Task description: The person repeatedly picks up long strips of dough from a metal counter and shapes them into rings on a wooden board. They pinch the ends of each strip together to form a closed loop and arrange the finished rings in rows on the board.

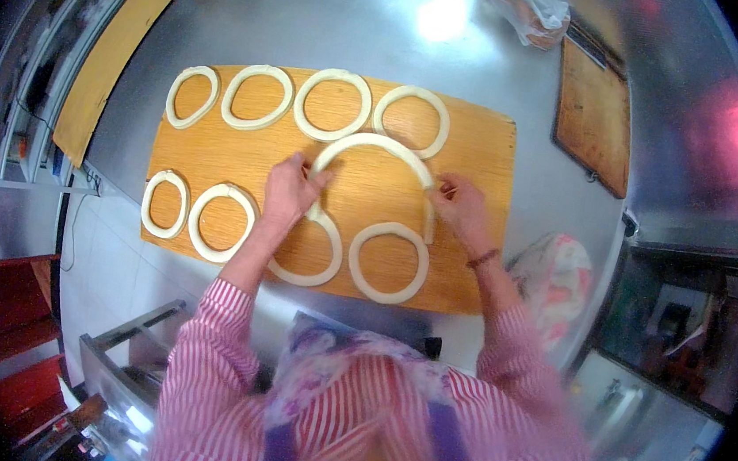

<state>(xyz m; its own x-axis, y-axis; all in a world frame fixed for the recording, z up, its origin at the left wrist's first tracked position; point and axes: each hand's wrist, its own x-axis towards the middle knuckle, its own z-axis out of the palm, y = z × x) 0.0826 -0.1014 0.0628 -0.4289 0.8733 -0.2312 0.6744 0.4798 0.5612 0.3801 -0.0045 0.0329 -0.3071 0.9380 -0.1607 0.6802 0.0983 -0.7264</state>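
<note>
Dough strip (pixel 373 140) is pinched by L hand (pixel 293 188) & R hand (pixel 462 208) fingers btwn board's (pixel 481 170) back/front edges; prob. soft, best held nr ends.

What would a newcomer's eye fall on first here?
Probably the pale arched strip held between the left hand and right hand, about the middle of the wooden board. Next, the pale rings in two rows on that board, then the pink glow at far right.
</note>
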